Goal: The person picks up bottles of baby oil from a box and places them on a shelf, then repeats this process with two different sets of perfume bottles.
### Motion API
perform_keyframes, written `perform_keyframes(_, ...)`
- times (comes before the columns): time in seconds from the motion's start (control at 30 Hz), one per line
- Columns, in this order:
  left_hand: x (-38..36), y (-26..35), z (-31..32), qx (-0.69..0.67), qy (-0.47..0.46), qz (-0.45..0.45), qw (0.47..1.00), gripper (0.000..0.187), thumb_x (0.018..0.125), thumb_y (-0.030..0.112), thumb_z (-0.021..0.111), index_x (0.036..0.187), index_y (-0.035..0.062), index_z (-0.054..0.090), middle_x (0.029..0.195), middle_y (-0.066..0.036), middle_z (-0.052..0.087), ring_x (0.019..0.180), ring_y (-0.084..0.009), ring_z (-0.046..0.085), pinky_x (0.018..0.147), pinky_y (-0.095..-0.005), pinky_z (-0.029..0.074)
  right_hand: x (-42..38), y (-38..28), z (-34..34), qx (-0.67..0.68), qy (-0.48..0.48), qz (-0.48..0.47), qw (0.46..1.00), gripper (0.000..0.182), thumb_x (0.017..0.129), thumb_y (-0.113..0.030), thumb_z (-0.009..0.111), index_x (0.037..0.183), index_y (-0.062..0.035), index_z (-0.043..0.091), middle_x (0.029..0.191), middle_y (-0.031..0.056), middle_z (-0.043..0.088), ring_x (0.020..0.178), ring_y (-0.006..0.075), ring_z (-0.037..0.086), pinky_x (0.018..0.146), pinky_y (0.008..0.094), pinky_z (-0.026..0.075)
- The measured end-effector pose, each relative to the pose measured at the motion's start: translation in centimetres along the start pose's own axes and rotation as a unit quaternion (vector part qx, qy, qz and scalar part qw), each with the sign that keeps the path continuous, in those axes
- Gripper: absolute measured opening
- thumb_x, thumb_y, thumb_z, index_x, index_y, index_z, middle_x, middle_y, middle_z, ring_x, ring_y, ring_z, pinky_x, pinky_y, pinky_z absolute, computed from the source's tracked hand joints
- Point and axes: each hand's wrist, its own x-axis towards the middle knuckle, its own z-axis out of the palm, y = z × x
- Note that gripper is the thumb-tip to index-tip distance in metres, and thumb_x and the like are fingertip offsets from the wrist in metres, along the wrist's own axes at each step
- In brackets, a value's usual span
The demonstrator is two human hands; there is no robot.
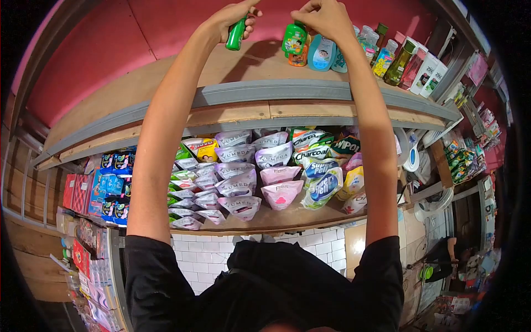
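At the upper shelf, my left hand (237, 15) is closed around a small green bottle (235, 35), whose lower end sticks out below my fingers. To the right of it, my right hand (325, 17) pinches the top of another green bottle (293, 39) with a picture label. That bottle overlaps an orange bottle (298, 57) standing on the wooden shelf (215, 69). A light blue bottle (321, 53) stands right beside them, under my right wrist.
Clear, green and white bottles (399, 62) line the shelf's right end. A grey metal rail (271, 93) runs along its front edge. Below, a lower shelf bears rows of pouches (239, 182) and blue packs (115, 186). A person (441, 259) shows at the far right.
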Motion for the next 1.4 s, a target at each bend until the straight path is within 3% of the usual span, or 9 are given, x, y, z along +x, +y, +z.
perform_keyframes(0.1, 0.3, -0.3, -0.8, -0.065, -0.054, 0.003, 0.996, 0.061, 0.084, 0.076, 0.052, 0.08, 0.0148, 0.05, 0.051, 0.006, 0.037, 0.042, -0.0098, 0.039, 0.041, -0.027, 0.04, -0.5, -0.9, -0.7, -0.011, -0.061, 0.032, 0.998, 0.027, 0.069, -0.025, 0.079, 0.073, 0.001, 0.074, 0.064, 0.015, 0.069, 0.059, 0.0205, 0.07, 0.061, 0.0323, 0.056)
perform_keyframes(0.27, -0.3, 0.4, 0.1, -0.043, -0.048, 0.004, 0.998, 0.05, 0.09, 0.064, 0.057, 0.084, 0.0144, 0.051, 0.053, 0.006, 0.038, 0.043, -0.0101, 0.039, 0.042, -0.0272, 0.038, -0.7, -0.2, -0.7, -0.073, -0.151, 0.022, 0.986, 0.029, 0.067, -0.025, 0.082, 0.072, 0.0017, 0.073, 0.063, 0.0168, 0.068, 0.059, 0.0219, 0.07, 0.061, 0.0342, 0.056)
perform_keyframes(0.37, 0.2, 0.0, -0.2, -0.021, -0.058, 0.017, 0.998, 0.045, 0.092, 0.057, 0.059, 0.089, 0.0127, 0.052, 0.054, 0.005, 0.038, 0.045, -0.0103, 0.039, 0.043, -0.0268, 0.037, -0.2, 1.8, 0.4, -0.059, -0.219, 0.034, 0.973, 0.026, 0.073, -0.017, 0.08, 0.074, 0.0048, 0.065, 0.064, 0.0136, 0.068, 0.053, 0.0199, 0.069, 0.053, 0.0309, 0.057)
perform_keyframes(0.77, -0.2, -0.1, 0.6, 0.007, -0.077, 0.018, 0.997, 0.043, 0.093, 0.052, 0.061, 0.097, 0.0103, 0.054, 0.059, 0.005, 0.038, 0.047, -0.01, 0.04, 0.043, -0.0259, 0.038, -0.1, 2.3, 0.3, -0.096, -0.215, 0.022, 0.972, 0.032, 0.067, -0.023, 0.08, 0.061, 0.002, 0.061, 0.057, 0.0136, 0.065, 0.058, 0.0214, 0.071, 0.054, 0.031, 0.055)
perform_keyframes(0.87, -0.1, -0.1, 0.6, 0.006, -0.077, 0.016, 0.997, 0.043, 0.093, 0.052, 0.061, 0.097, 0.01, 0.054, 0.06, 0.005, 0.039, 0.047, -0.0098, 0.04, 0.043, -0.026, 0.039, -0.1, 1.8, 0.3, -0.163, -0.209, -0.02, 0.964, 0.032, 0.067, -0.024, 0.078, 0.058, 0.0013, 0.06, 0.055, 0.0128, 0.064, 0.057, 0.0221, 0.07, 0.055, 0.0315, 0.054)
perform_keyframes(1.07, -0.3, -0.1, 0.8, 0.018, -0.088, 0.015, 0.996, 0.046, 0.093, 0.054, 0.06, 0.098, 0.0094, 0.054, 0.061, 0.004, 0.04, 0.047, -0.0095, 0.041, 0.043, -0.0252, 0.039, -0.1, 2.0, 0.2, -0.137, -0.207, 0.011, 0.969, 0.04, 0.065, -0.03, 0.083, 0.057, 0.0005, 0.059, 0.054, 0.0121, 0.063, 0.053, 0.0219, 0.068, 0.054, 0.0318, 0.054)
perform_keyframes(1.17, -1.0, 0.2, 1.3, 0.022, -0.084, 0.004, 0.996, 0.052, 0.092, 0.06, 0.058, 0.099, 0.0092, 0.054, 0.062, 0.003, 0.041, 0.046, -0.0094, 0.041, 0.042, -0.0247, 0.038, -0.4, 0.9, -0.1, -0.148, -0.212, 0.074, 0.963, 0.041, 0.065, -0.034, 0.086, 0.066, -0.0011, 0.062, 0.059, 0.0088, 0.065, 0.054, 0.019, 0.066, 0.052, 0.0308, 0.053)
perform_keyframes(1.27, -1.2, 0.3, 1.7, 0.023, -0.098, 0.005, 0.995, 0.062, 0.088, 0.07, 0.052, 0.1, 0.009, 0.055, 0.062, 0.003, 0.042, 0.045, -0.0091, 0.042, 0.042, -0.0242, 0.037, -1.8, -1.8, -2.0, -0.121, -0.125, 0.004, 0.985, 0.032, 0.067, -0.027, 0.084, 0.069, 0.0019, 0.071, 0.06, 0.0169, 0.066, 0.058, 0.0221, 0.069, 0.061, 0.0357, 0.056)
perform_keyframes(1.4, -1.9, 0.8, 2.2, -0.004, -0.142, 0.025, 0.99, 0.078, 0.083, 0.082, 0.041, 0.103, 0.0087, 0.055, 0.064, 0.001, 0.045, 0.046, -0.0097, 0.045, 0.039, -0.0235, 0.037, -1.4, -2.3, -1.4, -0.116, -0.011, 0.0, 0.993, 0.036, 0.07, -0.03, 0.084, 0.066, 0.0013, 0.068, 0.058, 0.016, 0.065, 0.057, 0.0204, 0.068, 0.057, 0.0341, 0.054)
